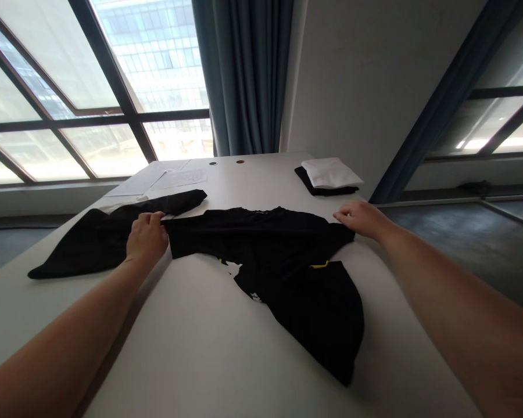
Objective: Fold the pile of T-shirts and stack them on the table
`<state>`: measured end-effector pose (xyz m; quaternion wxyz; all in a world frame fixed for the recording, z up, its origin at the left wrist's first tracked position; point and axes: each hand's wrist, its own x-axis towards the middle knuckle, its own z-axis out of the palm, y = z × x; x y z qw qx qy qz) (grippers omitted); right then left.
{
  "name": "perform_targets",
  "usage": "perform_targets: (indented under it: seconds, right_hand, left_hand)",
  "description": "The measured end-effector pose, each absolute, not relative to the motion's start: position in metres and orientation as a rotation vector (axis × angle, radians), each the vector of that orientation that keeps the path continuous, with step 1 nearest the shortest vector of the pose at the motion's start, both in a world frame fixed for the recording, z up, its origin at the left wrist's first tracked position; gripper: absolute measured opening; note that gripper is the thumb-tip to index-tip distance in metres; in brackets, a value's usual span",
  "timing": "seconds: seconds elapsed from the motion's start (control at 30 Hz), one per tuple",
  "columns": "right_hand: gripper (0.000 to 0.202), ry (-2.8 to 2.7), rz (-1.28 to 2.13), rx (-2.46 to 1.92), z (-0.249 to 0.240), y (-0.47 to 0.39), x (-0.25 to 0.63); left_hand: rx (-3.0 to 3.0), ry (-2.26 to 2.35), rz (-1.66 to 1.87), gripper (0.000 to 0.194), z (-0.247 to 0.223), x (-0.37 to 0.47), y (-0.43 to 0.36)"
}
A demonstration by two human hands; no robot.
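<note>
A black T-shirt [283, 249] with white print and small yellow marks lies on the white table, its sleeves stretched sideways and its lower part skewed toward the near right. My left hand [148, 238] is closed on the end of the left sleeve. At the other side my right hand [359, 219] pinches the edge of the right sleeve, fingers pressed together. Just beyond my left hand, another black garment [89, 238] lies loosely spread, partly hidden by that hand.
The white table [209, 348] runs toward the window. Folded white cloth [331, 173] rests on folded black cloth [307, 181] at the far right. Paper sheets [181, 179] lie at the far left. A blue-grey curtain [246, 75] hangs behind the table.
</note>
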<state>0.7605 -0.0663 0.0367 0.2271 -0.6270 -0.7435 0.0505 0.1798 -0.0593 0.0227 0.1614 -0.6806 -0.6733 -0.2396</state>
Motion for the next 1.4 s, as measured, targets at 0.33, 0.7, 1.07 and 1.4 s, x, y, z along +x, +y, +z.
perform_targets:
  seconds: [0.33,0.7,1.07,1.4]
  right_hand:
    - [0.021,-2.760,0.498,-1.145,0.055,-0.104,0.638]
    - [0.022,-2.379,0.140,-1.629,-0.001,-0.059,0.692]
    - [0.050,-2.374,0.157,-1.519,-0.002,-0.055,0.704]
    - [0.034,-2.437,-0.201,-1.858,0.024,-0.080,0.668]
  left_hand:
    - [-3.167,-1.082,-0.462,0.035,0.013,0.270,-0.113]
    - [-3.671,-1.582,-0.986,0.022,0.035,0.237,-0.091]
    - [-3.857,-2.147,-0.417,0.064,0.045,0.236,-0.104]
    - [-2.433,-1.912,-0.137,0.059,0.012,0.262,-0.106]
